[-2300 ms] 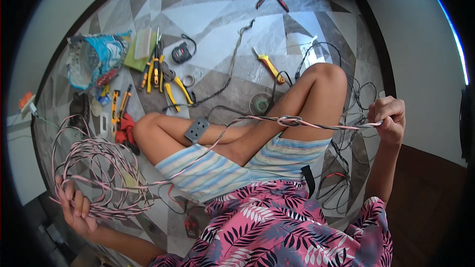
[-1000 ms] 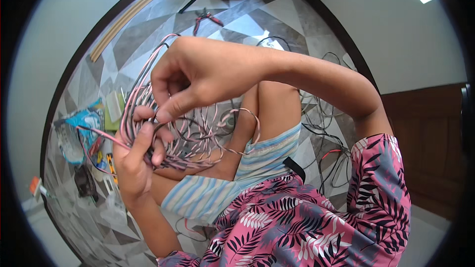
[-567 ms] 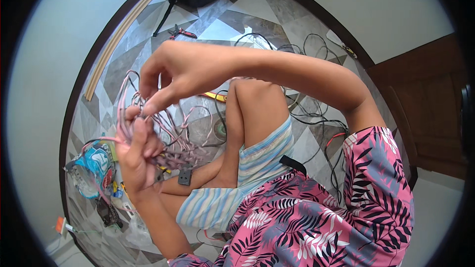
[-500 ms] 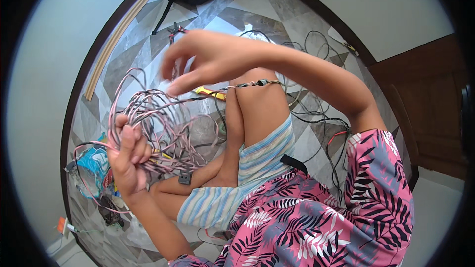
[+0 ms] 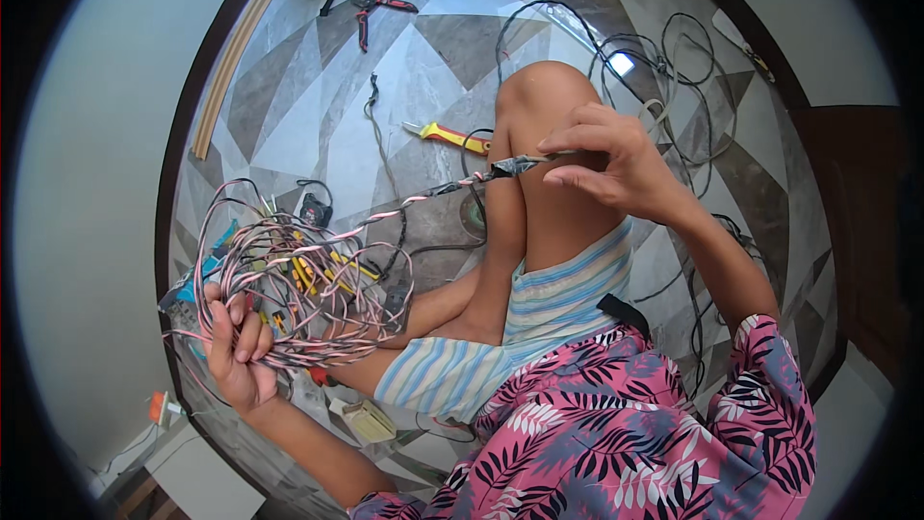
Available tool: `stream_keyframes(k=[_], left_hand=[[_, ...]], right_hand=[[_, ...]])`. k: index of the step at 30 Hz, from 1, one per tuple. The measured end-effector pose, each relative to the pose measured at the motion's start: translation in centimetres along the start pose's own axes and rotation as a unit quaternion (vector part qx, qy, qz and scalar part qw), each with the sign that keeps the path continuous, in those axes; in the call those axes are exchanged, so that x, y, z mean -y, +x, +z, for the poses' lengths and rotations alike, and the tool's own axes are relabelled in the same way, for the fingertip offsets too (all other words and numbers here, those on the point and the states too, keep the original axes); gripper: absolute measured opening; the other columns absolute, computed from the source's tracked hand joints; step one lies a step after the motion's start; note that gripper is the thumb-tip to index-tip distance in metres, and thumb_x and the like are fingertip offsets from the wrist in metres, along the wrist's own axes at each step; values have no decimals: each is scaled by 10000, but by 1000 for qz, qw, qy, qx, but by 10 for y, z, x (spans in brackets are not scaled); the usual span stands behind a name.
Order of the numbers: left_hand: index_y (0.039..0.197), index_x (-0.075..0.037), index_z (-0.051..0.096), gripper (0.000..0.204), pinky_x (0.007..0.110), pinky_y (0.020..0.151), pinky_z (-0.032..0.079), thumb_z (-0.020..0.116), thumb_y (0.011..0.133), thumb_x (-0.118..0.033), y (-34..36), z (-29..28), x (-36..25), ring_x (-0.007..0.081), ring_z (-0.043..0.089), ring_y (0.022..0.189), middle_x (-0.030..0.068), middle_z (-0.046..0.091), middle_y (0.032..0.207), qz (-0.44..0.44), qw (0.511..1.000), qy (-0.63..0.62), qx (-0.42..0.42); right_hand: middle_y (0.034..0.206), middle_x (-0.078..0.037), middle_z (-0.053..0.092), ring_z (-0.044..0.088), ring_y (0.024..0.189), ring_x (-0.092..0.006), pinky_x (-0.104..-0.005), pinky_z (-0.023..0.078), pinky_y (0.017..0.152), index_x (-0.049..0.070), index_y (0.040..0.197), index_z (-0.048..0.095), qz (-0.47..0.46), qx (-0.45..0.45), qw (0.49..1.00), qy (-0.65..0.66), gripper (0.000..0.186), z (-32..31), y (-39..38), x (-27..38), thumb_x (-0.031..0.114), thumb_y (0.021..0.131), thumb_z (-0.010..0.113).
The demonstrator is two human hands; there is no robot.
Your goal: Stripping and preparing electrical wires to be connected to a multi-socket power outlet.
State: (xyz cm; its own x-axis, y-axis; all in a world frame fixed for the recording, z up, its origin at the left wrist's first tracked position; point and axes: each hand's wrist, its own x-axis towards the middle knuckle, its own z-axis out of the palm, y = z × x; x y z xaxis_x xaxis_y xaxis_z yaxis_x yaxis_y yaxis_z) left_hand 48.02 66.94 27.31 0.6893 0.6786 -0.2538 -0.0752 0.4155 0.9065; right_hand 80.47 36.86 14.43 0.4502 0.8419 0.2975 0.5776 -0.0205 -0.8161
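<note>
At the left, my left hand (image 5: 239,351) is closed around a loose coil of twisted pink and black electrical wire (image 5: 318,339). A single twisted length runs from the coil up across my shins to a black taped joint (image 5: 510,167). Just beyond this tape, above my raised knee, my right hand (image 5: 616,162) has the wire between its thumb and fingers. The palm side of that grip is partly hidden. A grey socket block (image 5: 396,310) sits at the coil's right edge, by my leg.
On the tiled floor lie a yellow-handled knife (image 5: 452,138) and red-and-black pliers (image 5: 371,10). Black cables (image 5: 664,67) sprawl at the far right. Several yellow-handled tools (image 5: 308,274) show behind the coil. Wooden strips (image 5: 241,58) lie along the left wall.
My right hand has gone from above the coil rightward to the wire past the taped joint. My left hand still holds the coil, now lower. The view has shifted.
</note>
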Motion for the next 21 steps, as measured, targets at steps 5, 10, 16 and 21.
stream_keyframes(k=[5,10,16,21], left_hand=[[1256,-99,482,231,171,455,265,490,1033,-157,-19,-8,-11,5,324,505,18,472,899,-6,1000,-22,-20],[1306,-81,464,282,178,465,292,475,1036,-163,-40,-22,-19,13,353,517,9,468,914,-15,1000,-14,2],[1350,-83,428,377,187,468,301,531,1001,-181,-76,-48,-20,16,380,525,15,491,900,-18,999,20,-39],[1371,-65,427,391,182,470,301,516,1005,-170,-113,-66,-29,17,382,534,28,501,895,11,999,4,-48]], right_hand=[[801,-78,639,624,727,-188,-289,471,615,1,902,696,10,17,997,79,128,9,11,15,37,789,745],[771,-72,621,590,679,-181,-284,447,590,-14,885,681,31,40,991,126,61,12,13,30,1,827,693],[760,-85,644,603,677,-202,-297,456,597,-20,878,681,27,63,982,173,79,10,13,42,-3,809,714],[830,-105,695,674,742,-224,-292,506,652,-12,904,712,-4,88,975,202,196,14,13,47,-10,723,786]])
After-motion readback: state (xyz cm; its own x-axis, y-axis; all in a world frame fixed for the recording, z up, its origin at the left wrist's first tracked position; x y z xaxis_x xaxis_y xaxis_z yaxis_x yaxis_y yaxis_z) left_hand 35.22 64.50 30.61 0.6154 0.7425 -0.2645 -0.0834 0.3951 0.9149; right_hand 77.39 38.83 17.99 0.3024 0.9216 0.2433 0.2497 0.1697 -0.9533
